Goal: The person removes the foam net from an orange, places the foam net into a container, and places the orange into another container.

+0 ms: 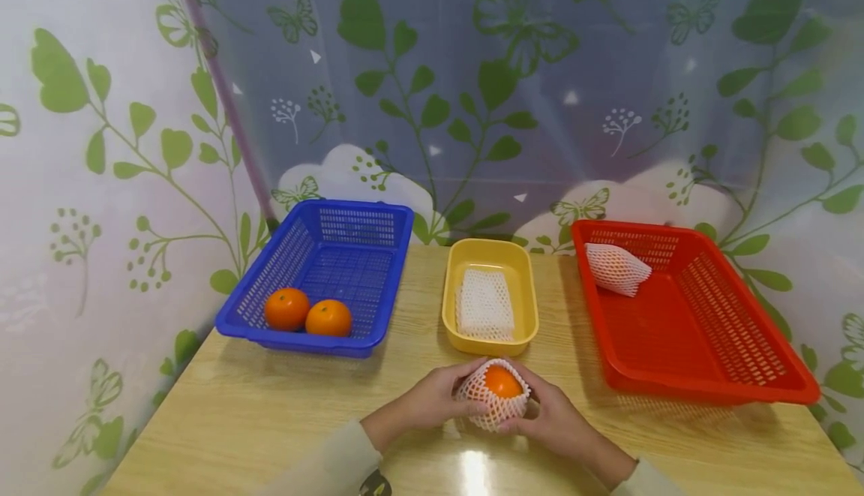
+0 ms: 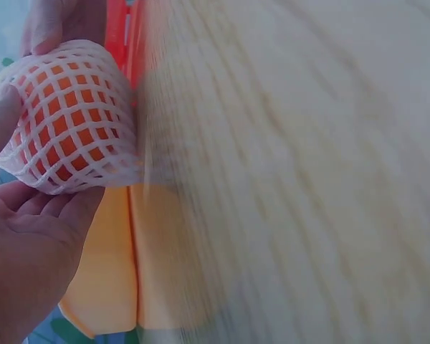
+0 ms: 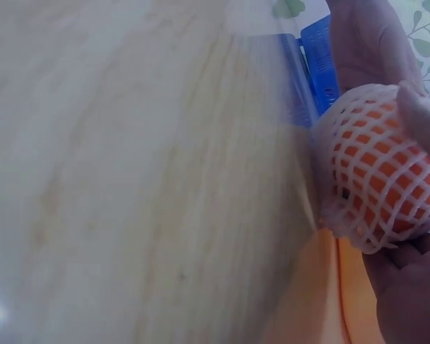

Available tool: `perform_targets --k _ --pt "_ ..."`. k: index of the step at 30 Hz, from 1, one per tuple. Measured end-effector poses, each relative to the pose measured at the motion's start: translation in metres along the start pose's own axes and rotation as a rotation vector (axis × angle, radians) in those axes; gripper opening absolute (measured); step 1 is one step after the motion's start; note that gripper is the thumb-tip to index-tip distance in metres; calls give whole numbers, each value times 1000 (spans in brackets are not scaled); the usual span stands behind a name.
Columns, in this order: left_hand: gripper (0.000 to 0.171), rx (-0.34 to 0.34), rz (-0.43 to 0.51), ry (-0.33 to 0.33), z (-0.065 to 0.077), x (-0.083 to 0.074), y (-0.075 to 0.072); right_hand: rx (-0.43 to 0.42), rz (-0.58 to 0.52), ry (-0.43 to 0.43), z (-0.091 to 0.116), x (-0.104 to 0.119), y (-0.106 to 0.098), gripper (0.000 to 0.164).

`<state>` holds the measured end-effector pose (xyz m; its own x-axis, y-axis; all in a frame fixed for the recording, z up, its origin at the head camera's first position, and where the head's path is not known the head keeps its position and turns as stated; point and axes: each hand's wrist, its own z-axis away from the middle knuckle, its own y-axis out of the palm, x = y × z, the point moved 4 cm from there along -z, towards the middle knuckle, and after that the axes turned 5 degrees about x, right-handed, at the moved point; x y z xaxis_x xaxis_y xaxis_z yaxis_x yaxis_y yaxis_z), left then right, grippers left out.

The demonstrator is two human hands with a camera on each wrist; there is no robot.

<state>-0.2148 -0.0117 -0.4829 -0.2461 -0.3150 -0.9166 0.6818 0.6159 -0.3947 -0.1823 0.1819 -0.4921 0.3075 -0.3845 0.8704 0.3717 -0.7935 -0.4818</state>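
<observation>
Both hands hold an orange (image 1: 502, 382) wrapped in a white foam net sleeve (image 1: 498, 412), low over the front of the table. My left hand (image 1: 435, 400) grips its left side, thumb in front. From the right, my right hand (image 1: 555, 417) grips it the same way. Bare orange peel shows through the sleeve's open top. In the left wrist view, the netting (image 2: 72, 136) fits round the fruit, with fingers beneath it. The right wrist view shows the net's loose lower edge (image 3: 365, 236) near the right fingers. Some fingers are hidden behind the fruit.
A blue basket (image 1: 232, 323) at the left holds two oranges (image 1: 328, 319). Behind the hands, a yellow tray (image 1: 525, 342) contains stacked white foam nets (image 1: 486, 305). At the right, a red basket (image 1: 709, 389) holds a net-wrapped fruit (image 1: 616, 268). Patterned curtains stand behind the wooden table (image 1: 223, 413).
</observation>
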Motion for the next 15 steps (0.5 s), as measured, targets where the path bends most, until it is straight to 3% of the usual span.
perform_targets --k 4,8,15 --pt "73 -4 4 -1 0 0 -1 -16 28 -54 0 4 -2 89" --pt "72 -10 -5 2 0 1 -2 -33 34 -106 -1 7 -4 78" --pt "70 -14 -45 23 -2 -2 -3 -99 79 -104 -3 9 -3 67"
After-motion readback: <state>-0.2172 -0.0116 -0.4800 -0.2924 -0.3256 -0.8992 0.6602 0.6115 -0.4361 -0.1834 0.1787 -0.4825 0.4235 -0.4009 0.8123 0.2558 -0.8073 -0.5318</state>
